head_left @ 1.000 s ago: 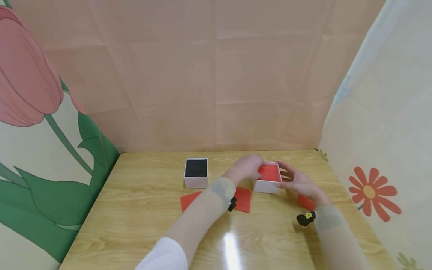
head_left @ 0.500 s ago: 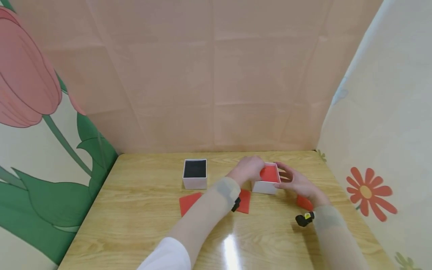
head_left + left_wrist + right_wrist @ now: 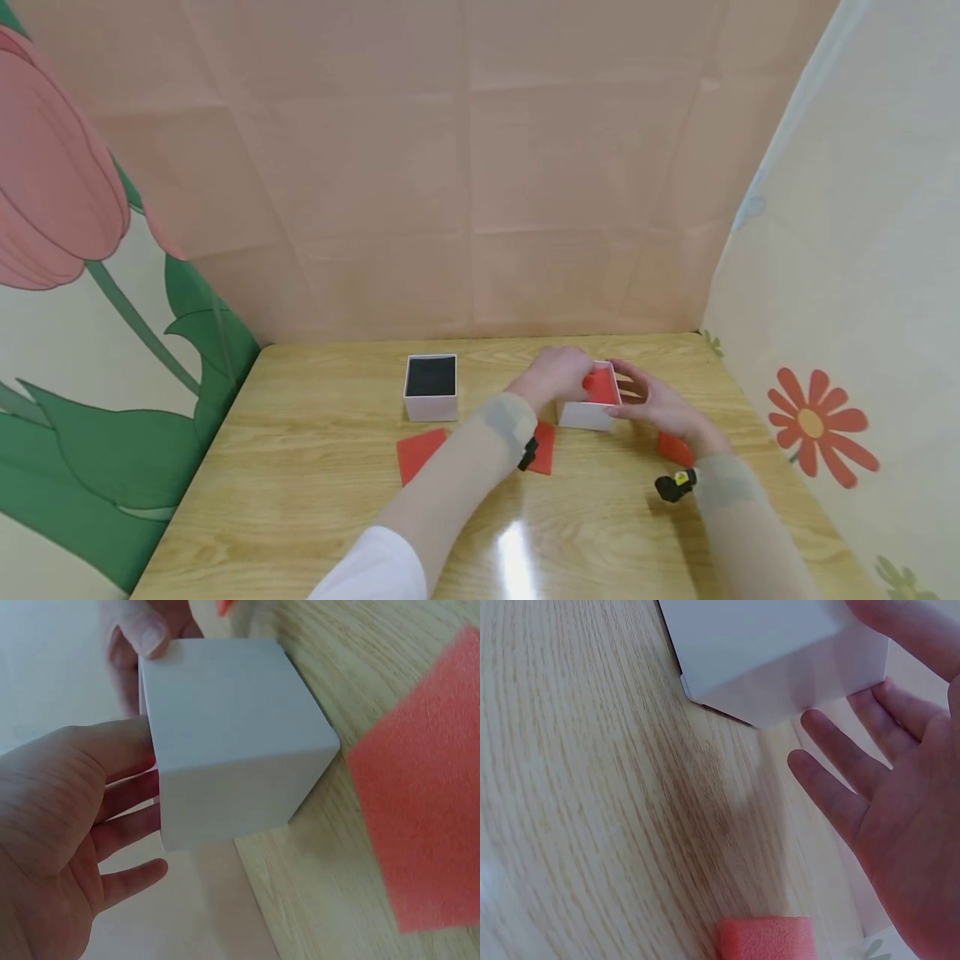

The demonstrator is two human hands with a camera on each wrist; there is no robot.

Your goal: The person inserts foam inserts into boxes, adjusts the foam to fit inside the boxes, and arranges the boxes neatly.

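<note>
White box (image 3: 585, 417) upright toward the far right of the surface (image 3: 300, 500), red foam (image 3: 602, 388) inside. Reaching in over the left rim, left hand (image 3: 558, 371), fingertips hidden; cannot tell whether grasping. Gripping the right side between thumb and fingers, right hand (image 3: 660, 408). Nearer, red pieces (image 3: 420, 454) beside the left forearm (image 3: 457, 467); farther left, black-filled box (image 3: 431, 407).
</note>
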